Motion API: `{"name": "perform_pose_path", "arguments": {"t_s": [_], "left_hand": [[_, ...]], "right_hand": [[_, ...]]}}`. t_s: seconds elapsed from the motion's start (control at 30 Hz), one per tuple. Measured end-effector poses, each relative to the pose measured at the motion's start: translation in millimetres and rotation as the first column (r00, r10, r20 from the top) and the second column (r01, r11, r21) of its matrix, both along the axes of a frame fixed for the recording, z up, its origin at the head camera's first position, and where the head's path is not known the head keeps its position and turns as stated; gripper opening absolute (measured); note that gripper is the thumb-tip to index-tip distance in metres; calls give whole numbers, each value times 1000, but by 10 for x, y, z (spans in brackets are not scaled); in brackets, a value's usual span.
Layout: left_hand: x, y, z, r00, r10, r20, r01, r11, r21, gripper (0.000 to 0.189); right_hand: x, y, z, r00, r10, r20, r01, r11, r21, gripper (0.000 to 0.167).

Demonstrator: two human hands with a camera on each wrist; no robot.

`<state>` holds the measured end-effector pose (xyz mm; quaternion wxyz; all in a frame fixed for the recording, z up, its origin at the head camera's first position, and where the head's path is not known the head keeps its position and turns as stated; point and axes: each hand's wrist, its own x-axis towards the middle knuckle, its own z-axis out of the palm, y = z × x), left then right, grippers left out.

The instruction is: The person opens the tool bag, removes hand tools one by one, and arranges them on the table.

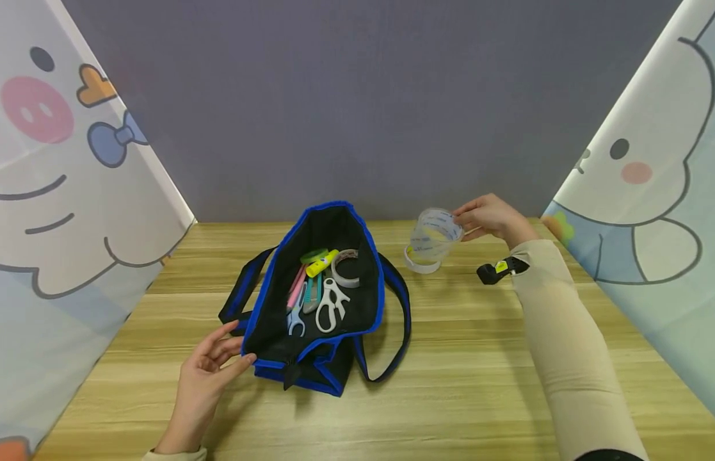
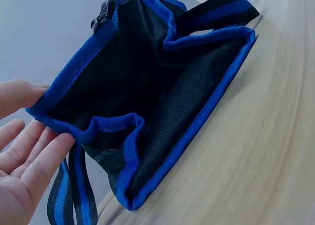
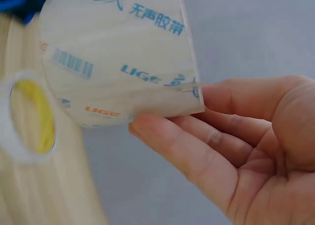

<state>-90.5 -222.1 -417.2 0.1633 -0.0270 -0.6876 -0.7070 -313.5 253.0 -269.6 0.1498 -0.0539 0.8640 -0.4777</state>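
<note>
At the back right, my right hand [image 1: 488, 216] pinches a wide clear packing tape roll [image 1: 440, 224] by its edge, thumb on one side and fingers on the other. Blue and orange print shows on the tape in the right wrist view. A smaller white tape roll [image 1: 422, 267] with a yellow inside lies on the table just below it. My left hand [image 1: 210, 365] holds the near left corner of a black tool bag [image 1: 365, 301] with blue trim, its rim between thumb and fingers. The bag's mouth gapes wide.
Inside the bag lie white-handled scissors [image 1: 327, 320], a teal cutter [image 1: 312, 294], a yellow glue stick [image 1: 322, 263], a tape roll [image 1: 345, 282] and several other items. Its strap [image 1: 404, 320] loops onto the wooden table [image 1: 449, 384]. A grey wall [image 1: 357, 115] rises behind.
</note>
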Motion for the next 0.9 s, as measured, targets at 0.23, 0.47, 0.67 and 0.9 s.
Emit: {"name": "perform_pose_path", "arguments": {"t_s": [0.23, 0.47, 0.67, 0.9], "left_hand": [[-2, 5, -3, 1000, 3, 14, -3, 1000, -3, 59], [-3, 1, 4, 1000, 8, 15, -8, 1000, -4, 58], [6, -5, 10, 1000, -1, 15, 2, 1000, -8, 58], [17, -1, 0, 1000, -13, -4, 13, 1000, -2, 57]], "right_hand": [[-73, 381, -269, 989, -121, 86, 131, 985, -111, 54], [-63, 647, -564, 972, -203, 119, 228, 938, -261, 51], [-73, 767, -778, 960, -260, 105, 279, 918, -281, 43], [-120, 679, -920, 952, -280, 124, 301, 931, -205, 49]]}}
